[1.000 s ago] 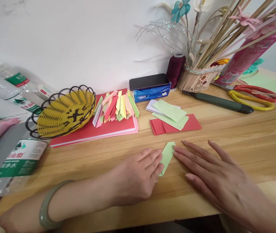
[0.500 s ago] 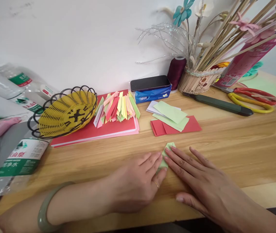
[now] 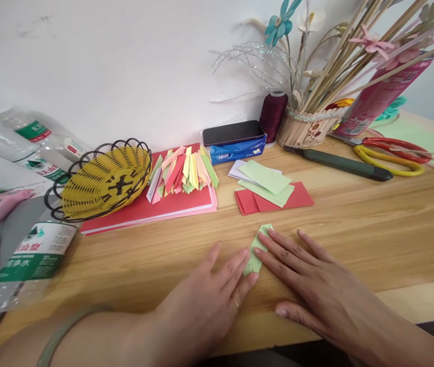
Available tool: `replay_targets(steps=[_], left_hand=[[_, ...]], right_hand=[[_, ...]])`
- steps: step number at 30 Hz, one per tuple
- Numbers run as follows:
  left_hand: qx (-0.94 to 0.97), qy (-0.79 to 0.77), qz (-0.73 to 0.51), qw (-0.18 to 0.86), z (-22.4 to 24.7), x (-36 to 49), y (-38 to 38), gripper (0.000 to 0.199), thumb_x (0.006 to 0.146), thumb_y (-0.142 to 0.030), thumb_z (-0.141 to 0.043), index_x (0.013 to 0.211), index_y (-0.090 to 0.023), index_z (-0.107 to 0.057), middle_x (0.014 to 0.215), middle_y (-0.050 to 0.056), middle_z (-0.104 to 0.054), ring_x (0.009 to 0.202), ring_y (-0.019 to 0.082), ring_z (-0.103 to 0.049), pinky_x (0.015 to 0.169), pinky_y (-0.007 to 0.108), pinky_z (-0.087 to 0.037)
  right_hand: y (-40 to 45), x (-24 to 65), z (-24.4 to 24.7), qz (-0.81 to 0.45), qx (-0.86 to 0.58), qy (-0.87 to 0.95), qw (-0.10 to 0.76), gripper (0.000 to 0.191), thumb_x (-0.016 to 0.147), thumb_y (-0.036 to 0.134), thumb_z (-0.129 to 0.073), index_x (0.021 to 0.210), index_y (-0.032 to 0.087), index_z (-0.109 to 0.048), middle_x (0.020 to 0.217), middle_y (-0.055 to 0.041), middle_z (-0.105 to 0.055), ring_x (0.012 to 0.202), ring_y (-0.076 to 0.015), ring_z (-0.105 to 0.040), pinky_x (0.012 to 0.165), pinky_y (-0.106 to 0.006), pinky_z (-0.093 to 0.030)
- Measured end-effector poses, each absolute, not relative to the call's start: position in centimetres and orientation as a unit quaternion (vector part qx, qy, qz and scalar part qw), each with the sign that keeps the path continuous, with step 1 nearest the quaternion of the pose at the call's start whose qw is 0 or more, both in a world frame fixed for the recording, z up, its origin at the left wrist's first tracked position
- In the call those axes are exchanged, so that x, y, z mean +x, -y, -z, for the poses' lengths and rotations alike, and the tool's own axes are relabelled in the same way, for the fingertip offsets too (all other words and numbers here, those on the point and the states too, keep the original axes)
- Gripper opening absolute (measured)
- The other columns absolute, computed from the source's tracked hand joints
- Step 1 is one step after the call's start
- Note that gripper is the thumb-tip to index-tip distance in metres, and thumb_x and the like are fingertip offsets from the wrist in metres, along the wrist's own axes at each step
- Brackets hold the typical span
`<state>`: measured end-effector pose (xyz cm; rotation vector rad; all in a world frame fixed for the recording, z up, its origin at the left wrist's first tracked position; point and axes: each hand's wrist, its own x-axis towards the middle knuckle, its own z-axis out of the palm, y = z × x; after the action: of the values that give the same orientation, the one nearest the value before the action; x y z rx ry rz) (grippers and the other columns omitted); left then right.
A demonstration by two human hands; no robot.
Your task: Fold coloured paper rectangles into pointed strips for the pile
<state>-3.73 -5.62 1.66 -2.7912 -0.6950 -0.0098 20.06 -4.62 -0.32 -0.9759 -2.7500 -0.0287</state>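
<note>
A small folded piece of light green paper (image 3: 255, 257) lies on the wooden table, its ends angled by creases. My right hand (image 3: 308, 283) rests flat with spread fingers, the fingertips pressing on the paper's right side. At its lower left edge, the fingertips of my left hand (image 3: 211, 293) touch the paper; these fingers are stretched out and apart, not gripping. Just beyond are green paper slips (image 3: 266, 176) stacked with a pale lilac one, partly over red slips (image 3: 291, 198).
Folded coloured strips (image 3: 186, 171) lie on red paper sheets (image 3: 163, 211) beside a yellow basket (image 3: 106, 183). A phone (image 3: 233, 133) sits on a blue tissue pack (image 3: 236, 150). Rightward are a dark green cutter (image 3: 347, 164), scissors (image 3: 388, 158) and a flower basket (image 3: 301, 127). Plastic bottles (image 3: 35, 260) stand left.
My left hand has drawn back a little toward the lower left and its fingers have spread, uncovering more of the green paper. My right hand stays nearly still.
</note>
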Motion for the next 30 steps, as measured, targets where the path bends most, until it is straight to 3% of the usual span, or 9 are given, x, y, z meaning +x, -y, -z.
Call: replay_targets(steps=[4, 8, 11, 14, 16, 18, 21, 25, 30], left_hand=[[-0.955, 0.259, 0.014, 0.147, -1.4, -3.6, 7.0, 0.041, 0.089, -0.028, -0.038, 0.122, -0.012, -0.058, 0.13, 0.011, -0.053, 0.131, 0.025, -0.034, 0.101, 0.051, -0.03], [-0.952, 0.262, 0.029, 0.157, -2.2, -4.2, 7.7, 0.042, 0.092, -0.025, -0.03, 0.115, -0.015, -0.063, 0.121, 0.01, -0.061, 0.122, 0.025, -0.045, 0.098, 0.047, -0.032], [-0.953, 0.24, 0.044, 0.18, -3.1, -4.6, 8.1, 0.045, 0.092, -0.015, -0.026, 0.103, -0.016, -0.069, 0.102, 0.007, -0.07, 0.105, 0.023, -0.057, 0.093, 0.042, -0.036], [-0.953, 0.226, 0.1, 0.177, -3.7, -4.2, 7.5, 0.039, 0.089, -0.008, -0.031, 0.096, -0.014, -0.069, 0.088, 0.003, -0.071, 0.088, 0.019, -0.062, 0.085, 0.035, -0.041], [-0.947, 0.231, 0.166, 0.149, -3.7, -3.4, 6.5, 0.029, 0.089, -0.012, -0.038, 0.097, -0.01, -0.067, 0.089, 0.005, -0.07, 0.087, 0.02, -0.062, 0.075, 0.032, -0.046], [-0.937, 0.249, 0.207, 0.129, -3.3, -2.6, 5.4, 0.019, 0.088, -0.017, -0.049, 0.088, -0.009, -0.066, 0.078, 0.006, -0.068, 0.078, 0.021, -0.062, 0.063, 0.031, -0.048], [-0.941, 0.272, 0.181, 0.09, -2.0, -2.0, 4.0, 0.013, 0.086, -0.015, -0.052, 0.083, -0.01, -0.064, 0.072, 0.004, -0.063, 0.07, 0.019, -0.06, 0.056, 0.029, -0.048], [-0.941, 0.273, 0.182, 0.08, -0.9, -2.2, 3.5, 0.009, 0.08, -0.008, -0.053, 0.077, -0.012, -0.061, 0.068, 0.003, -0.058, 0.068, 0.018, -0.058, 0.057, 0.028, -0.049], [-0.928, 0.303, 0.21, 0.045, -1.3, -2.0, 3.4, 0.02, 0.081, -0.009, -0.045, 0.069, -0.015, -0.059, 0.064, 0.003, -0.055, 0.065, 0.016, -0.053, 0.055, 0.026, -0.045]], right_hand=[[4.6, 20.0, 0.3, 0.024, -0.328, 0.938, 0.108, 0.062, 0.087, 0.054, -0.044, 0.139, 0.02, -0.035, 0.142, -0.0115, -0.039, 0.131, -0.026, -0.034, 0.102, -0.05, -0.032], [4.7, 19.9, 0.2, 0.034, -0.323, 0.94, 0.106, 0.061, 0.087, 0.054, -0.043, 0.137, 0.02, -0.039, 0.142, -0.012, -0.039, 0.131, -0.0268, -0.034, 0.1, -0.052, -0.033], [4.7, 20.0, 0.2, 0.022, -0.331, 0.936, 0.114, 0.059, 0.088, 0.053, -0.045, 0.138, 0.022, -0.038, 0.143, -0.0104, -0.039, 0.131, -0.0258, -0.034, 0.101, -0.051, -0.031], [4.8, 20.0, 0.2, 0.014, -0.338, 0.933, 0.121, 0.059, 0.087, 0.053, -0.045, 0.138, 0.024, -0.037, 0.143, -0.0089, -0.04, 0.13, -0.0256, -0.036, 0.102, -0.051, -0.031], [4.9, 20.0, 0.2, 0.022, -0.342, 0.931, 0.129, 0.061, 0.086, 0.057, -0.045, 0.137, 0.023, -0.04, 0.141, -0.009, -0.043, 0.128, -0.0258, -0.039, 0.1, -0.05, -0.033], [5.0, 19.9, 0.2, 0.032, -0.347, 0.927, 0.14, 0.063, 0.084, 0.059, -0.047, 0.134, 0.022, -0.044, 0.137, -0.0093, -0.047, 0.123, -0.0258, -0.044, 0.097, -0.047, -0.038], [5.2, 19.8, 0.1, 0.042, -0.365, 0.917, 0.157, 0.051, 0.088, 0.048, -0.049, 0.13, 0.018, -0.049, 0.131, -0.0087, -0.054, 0.115, -0.024, -0.051, 0.092, -0.041, -0.043], [4.7, 20.2, -0.3, 0.037, -0.369, 0.907, 0.202, 0.032, 0.093, 0.025, -0.043, 0.121, 0.014, -0.055, 0.121, -0.0087, -0.061, 0.107, -0.0213, -0.055, 0.09, -0.038, -0.044], [3.1, 21.0, -1.0, -0.039, -0.355, 0.912, 0.203, 0.025, 0.094, 0.02, -0.039, 0.106, 0.018, -0.061, 0.097, -0.0074, -0.064, 0.088, -0.0184, -0.057, 0.078, -0.035, -0.047]])
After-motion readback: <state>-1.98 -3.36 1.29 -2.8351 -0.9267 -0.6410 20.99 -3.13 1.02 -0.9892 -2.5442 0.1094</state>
